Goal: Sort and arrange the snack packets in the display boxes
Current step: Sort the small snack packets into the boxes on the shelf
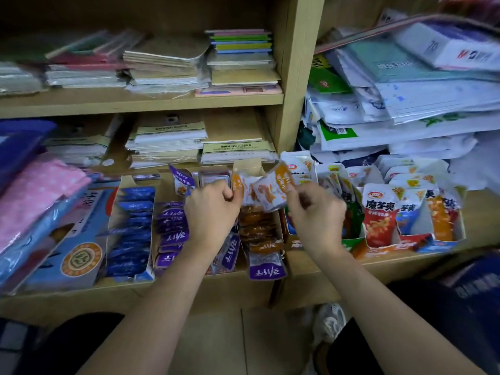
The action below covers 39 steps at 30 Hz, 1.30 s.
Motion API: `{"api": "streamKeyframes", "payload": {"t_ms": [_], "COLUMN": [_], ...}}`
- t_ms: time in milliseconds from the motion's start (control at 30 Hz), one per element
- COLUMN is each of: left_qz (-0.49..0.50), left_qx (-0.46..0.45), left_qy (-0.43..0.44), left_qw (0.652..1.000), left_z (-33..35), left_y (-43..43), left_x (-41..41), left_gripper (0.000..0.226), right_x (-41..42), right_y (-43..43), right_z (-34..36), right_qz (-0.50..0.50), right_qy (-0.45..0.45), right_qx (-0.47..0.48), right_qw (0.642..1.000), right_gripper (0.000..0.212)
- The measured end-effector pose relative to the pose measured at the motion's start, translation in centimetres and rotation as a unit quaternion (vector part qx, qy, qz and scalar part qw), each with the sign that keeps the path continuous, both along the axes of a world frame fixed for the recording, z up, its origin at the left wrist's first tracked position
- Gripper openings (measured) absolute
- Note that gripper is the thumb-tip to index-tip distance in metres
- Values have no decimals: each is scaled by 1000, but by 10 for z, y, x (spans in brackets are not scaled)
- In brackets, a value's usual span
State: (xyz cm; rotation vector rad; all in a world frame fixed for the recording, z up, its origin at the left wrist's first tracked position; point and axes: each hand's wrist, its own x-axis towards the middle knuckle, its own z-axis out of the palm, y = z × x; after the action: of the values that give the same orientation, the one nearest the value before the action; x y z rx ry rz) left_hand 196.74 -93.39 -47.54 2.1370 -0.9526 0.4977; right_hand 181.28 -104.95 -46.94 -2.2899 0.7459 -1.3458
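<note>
i have both hands up over the middle of the shelf. between them a small bunch of orange-and-white packets hangs in the air just above the orange box, which already holds a row of like packets. my left hand has its fingers curled and pinches the bunch's left edge. my right hand pinches the right edge between thumb and curled fingers. i cannot tell how many packets are in the bunch, because the wrappers blur together. the grip looks like the weak point to me: thin, slick wrappers held only by their edges could fan apart and let one slip. a dropped packet would likely land among the purple packets in the next box to the left or against the tall red-and-white packets to the right, spoiling the sort. a stray purple packet lies at the front end of the orange box, so pushing the bunch in hard might crowd the row and nudge that one over the shelf edge. a slow, upright lowering seems safer.
</note>
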Motion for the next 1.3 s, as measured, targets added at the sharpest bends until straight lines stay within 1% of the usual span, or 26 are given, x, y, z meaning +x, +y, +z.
{"api": "streamKeyframes", "payload": {"t_ms": [33, 100, 133, 200, 267, 300, 333, 367, 400, 433, 467, 533, 600, 667, 733, 800, 900, 967, 1033, 1100, 1133, 1233, 1267, 1300], "left_qz": [-8, -37, -45, -52, -57, -63, -71, -79, -84, -88, -89, -95, -109, -113, -115, -124, -131, -149, -182, -200, -205, -219, -226, -235], "left_qx": [35, 93, 119, 138, 103, 66, 27, 0, -12, -16, -17, -21, -6, 54, 106, 122, 102, 97, 134, 173, 188, 224, 227, 224], "left_qy": [49, 129, 149, 155, 137, 128, 124, 125, 125, 124, 116, 100, 104, 90, 58, 63, 63, 55, 24, -9, -14, 5, 21, 41], "left_qw": [998, 987, 981, 977, 983, 987, 989, 989, 988, 988, 989, 990, 989, 988, 986, 983, 984, 983, 974, 964, 960, 950, 947, 945], "left_z": [-1, -5, -5, -5, -1, 2, 4, 6, 6, 4, 2, -1, -4, -6, -10, -12, -14, -13, -14, -15, -14, -11, -10, -8], "left_y": [0, 0, 1, 6, 11, 15, 17, 20, 21, 22, 22, 21, 20, 20, 21, 24, 28, 30, 30, 29, 28, 27, 28, 28], "left_x": [1, 2, 1, -1, -2, -1, 1, 2, 4, 5, 5, 3, 1, 1, 3, 6, 6, 5, 3, 1, 0, -3, -4, -3], "left_gripper": [40, 43, 45, 48, 42, 32, 22, 17, 20, 25, 29, 27, 25, 28, 31, 29, 29, 36, 49, 53, 53, 54, 53, 53], "right_x": [5, 14, 17, 21, 21, 20, 19, 19, 18, 17, 16, 16, 17, 20, 21, 19, 10, 2, -9, -17, -19, -14, -10, -6], "right_y": [0, -2, -3, -4, -3, -2, -1, -1, -1, 0, 0, 1, 0, -3, -7, -8, -11, -16, -19, -19, -19, -18, -19, -18], "right_z": [-5, -14, -18, -24, -23, -21, -19, -18, -18, -18, -19, -22, -28, -35, -40, -40, -33, -25, -19, -18, -19, -24, -25, -25], "right_qz": [6, 19, 26, 39, 43, 43, 45, 46, 51, 55, 63, 71, 60, 56, 62, 73, 113, 161, 194, 192, 181, 165, 158, 152], "right_qy": [34, 96, 123, 178, 247, 273, 283, 279, 265, 247, 227, 199, 208, 246, 282, 297, 336, 364, 382, 387, 385, 339, 324, 316], "right_qx": [-24, -25, -18, -6, -2, 1, 6, 12, 16, 12, -2, -44, -98, -138, -133, -90, -37, 34, 79, 65, 41, -19, -27, -29], "right_qw": [999, 995, 992, 983, 968, 961, 958, 959, 963, 967, 972, 976, 971, 958, 948, 948, 934, 917, 900, 899, 904, 926, 932, 936], "right_gripper": [25, 23, 22, 20, 14, 10, 14, 29, 45, 55, 57, 48, 36, 27, 25, 31, 44, 51, 64, 78, 80, 67, 66, 70]}}
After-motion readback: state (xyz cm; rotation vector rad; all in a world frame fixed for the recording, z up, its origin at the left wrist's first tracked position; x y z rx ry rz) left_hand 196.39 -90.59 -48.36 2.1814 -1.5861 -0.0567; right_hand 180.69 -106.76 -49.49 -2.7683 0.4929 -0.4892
